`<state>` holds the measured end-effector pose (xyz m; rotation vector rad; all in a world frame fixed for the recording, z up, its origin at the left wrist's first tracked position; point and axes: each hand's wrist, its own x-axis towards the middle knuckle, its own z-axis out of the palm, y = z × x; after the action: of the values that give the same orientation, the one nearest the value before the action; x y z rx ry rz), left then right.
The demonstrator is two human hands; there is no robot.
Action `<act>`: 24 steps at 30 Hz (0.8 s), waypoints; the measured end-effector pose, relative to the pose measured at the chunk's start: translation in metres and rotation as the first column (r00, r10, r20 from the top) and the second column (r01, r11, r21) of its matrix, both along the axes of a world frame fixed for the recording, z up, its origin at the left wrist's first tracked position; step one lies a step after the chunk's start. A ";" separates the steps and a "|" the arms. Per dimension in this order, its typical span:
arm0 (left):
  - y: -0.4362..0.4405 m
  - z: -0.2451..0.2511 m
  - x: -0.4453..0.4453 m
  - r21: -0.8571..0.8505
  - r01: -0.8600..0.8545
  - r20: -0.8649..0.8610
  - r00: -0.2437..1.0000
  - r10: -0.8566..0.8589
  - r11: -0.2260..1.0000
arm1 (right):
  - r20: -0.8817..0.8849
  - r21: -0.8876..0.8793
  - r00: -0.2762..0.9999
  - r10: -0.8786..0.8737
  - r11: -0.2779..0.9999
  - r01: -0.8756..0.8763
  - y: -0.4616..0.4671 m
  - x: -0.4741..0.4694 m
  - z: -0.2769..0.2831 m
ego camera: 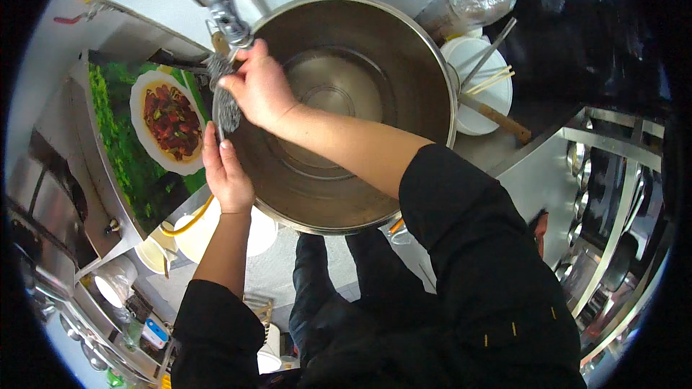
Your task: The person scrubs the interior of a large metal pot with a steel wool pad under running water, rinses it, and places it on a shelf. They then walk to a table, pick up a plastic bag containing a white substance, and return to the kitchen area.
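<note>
My right hand [265,84] pinches a grey steel-wool scourer [230,112] at the left rim of a large stainless steel pot [330,92]. The wool hangs outside the fingers in frayed clumps. Lower down, my left hand [227,181] grips a thin metal utensil [220,131] between thumb and fingers. It lies against the scourer, and most of it is hidden, so its kind is unclear. A chrome tap [227,13] juts out just above the right hand. Looking into the pot, I see bare metal walls and a shiny round bottom.
A white bucket [500,98] right of the pot carries chopsticks [489,80], a metal rod [491,54] and a wooden handle [500,120]. A food-picture panel [121,135] stands at left. Below are a yellow hose [190,222] and pale buckets [262,233]. Metal shelving [608,265] lines the right.
</note>
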<state>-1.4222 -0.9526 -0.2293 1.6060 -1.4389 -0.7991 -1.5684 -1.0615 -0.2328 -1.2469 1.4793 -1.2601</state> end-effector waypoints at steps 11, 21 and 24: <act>0.000 0.002 -0.001 -0.015 -0.031 0.041 0.999 0.032 0.999 | -0.581 -0.314 0.814 0.000 0.923 -0.224 -0.001 -0.008 0.030; 0.000 0.010 -0.002 -0.006 -0.027 0.087 0.996 0.028 1.000 | -0.828 -0.074 0.442 0.345 0.715 -0.695 -0.008 -0.023 0.054; 0.000 0.010 -0.003 0.014 -0.026 0.054 0.998 0.025 1.000 | -0.871 0.038 0.317 0.375 0.695 -0.718 -0.028 -0.029 0.061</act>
<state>-1.4248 -0.9525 -0.2194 1.6654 -1.4507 -0.7583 -1.5976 -1.0899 -0.1723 -2.6256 1.1425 -0.3750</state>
